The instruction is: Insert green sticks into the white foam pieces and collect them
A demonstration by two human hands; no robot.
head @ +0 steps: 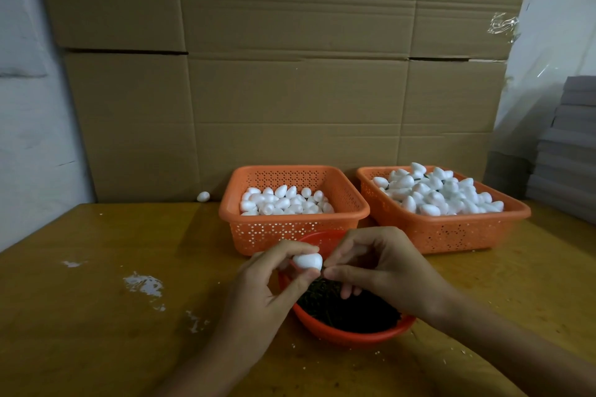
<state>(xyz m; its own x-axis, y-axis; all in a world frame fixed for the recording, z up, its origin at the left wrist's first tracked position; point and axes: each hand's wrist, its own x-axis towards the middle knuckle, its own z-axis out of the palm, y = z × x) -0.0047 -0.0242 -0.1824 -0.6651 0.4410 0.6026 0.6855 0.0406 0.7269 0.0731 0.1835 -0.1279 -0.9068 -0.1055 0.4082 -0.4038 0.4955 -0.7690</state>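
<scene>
My left hand (274,280) pinches a white egg-shaped foam piece (308,261) between thumb and fingers, above a red bowl (354,333) filled with dark green sticks (348,309). My right hand (377,264) has thumb and forefinger pinched together right at the foam piece's right end; a stick between them is too small to make out. Behind the bowl, the left orange basket (290,229) holds plain foam pieces. The right orange basket (451,232) is heaped with foam pieces, some showing dark sticks.
A stray foam piece (203,196) lies at the back of the wooden table (96,316) against a wall of cardboard boxes (290,74). White crumbs (143,284) dot the table at left. A grey stack (567,145) stands at the right edge.
</scene>
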